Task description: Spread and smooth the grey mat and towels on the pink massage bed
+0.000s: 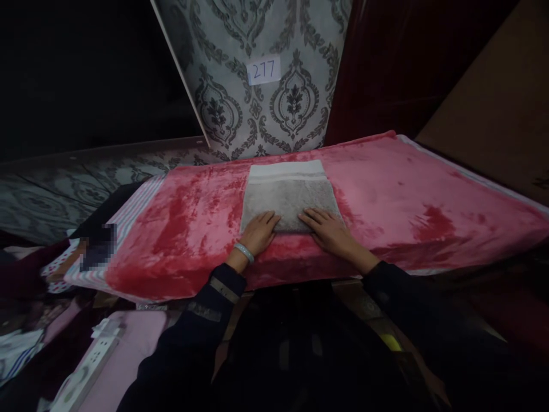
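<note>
A grey towel (pixel 291 197) with a paler band along its far edge lies flat on the red plush cover (pixel 201 223). On the towel's near left corner rests my left hand (pixel 259 232), fingers stretched out, with a light bracelet (pixel 244 252) round the wrist. My right hand (pixel 328 229) lies flat on the near right part, its fingers also extended. Both palms face down and neither hand grips the fabric. The towel's near edge is partly hidden under my hands.
A patterned wall with a paper (pixel 263 70) marked 277 stands behind the covered surface. A large dark screen (pixel 94 74) is at the left. Lower left, a white power strip (pixel 92 363) lies on a pink surface (pixel 137 337). A brown panel (pixel 497 103) borders the right side.
</note>
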`<state>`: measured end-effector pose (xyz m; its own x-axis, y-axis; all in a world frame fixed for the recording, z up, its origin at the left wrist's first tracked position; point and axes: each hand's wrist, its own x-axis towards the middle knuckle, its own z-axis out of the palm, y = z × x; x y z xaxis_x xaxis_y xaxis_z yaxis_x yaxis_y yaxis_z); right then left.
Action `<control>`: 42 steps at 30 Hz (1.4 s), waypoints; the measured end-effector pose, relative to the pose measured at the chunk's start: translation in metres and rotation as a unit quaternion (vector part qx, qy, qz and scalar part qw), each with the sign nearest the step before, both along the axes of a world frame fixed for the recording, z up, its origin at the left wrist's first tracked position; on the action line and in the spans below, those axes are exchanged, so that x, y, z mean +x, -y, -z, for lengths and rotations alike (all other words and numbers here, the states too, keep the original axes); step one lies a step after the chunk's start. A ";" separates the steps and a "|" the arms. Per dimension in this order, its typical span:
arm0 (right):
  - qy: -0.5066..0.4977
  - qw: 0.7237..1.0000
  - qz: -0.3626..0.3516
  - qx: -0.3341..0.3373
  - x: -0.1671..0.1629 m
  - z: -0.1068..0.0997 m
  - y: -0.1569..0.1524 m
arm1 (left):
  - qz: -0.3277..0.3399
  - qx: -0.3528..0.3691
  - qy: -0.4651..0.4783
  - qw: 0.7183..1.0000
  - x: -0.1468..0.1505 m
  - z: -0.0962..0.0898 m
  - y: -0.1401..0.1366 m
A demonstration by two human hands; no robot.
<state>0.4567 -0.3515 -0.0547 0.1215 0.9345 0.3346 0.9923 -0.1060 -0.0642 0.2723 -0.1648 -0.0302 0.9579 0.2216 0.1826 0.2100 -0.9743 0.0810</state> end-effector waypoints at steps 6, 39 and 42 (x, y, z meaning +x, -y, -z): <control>0.057 0.996 -0.052 -0.033 -0.011 -0.016 -0.014 | -0.035 -0.025 0.004 0.999 -0.014 0.001 -0.010; 0.102 0.988 0.011 -0.116 -0.034 -0.092 -0.066 | -0.237 -0.081 0.170 0.953 -0.033 -0.020 -0.031; 0.085 0.993 0.040 -0.066 -0.047 -0.120 -0.072 | -0.191 -0.210 0.367 0.886 -0.038 -0.031 -0.053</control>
<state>0.4092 -0.2799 0.0651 0.1482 0.9613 0.2321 0.9757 -0.1804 0.1241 0.2341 -0.1120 0.0013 0.4558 0.7005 0.5491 0.2592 -0.6946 0.6711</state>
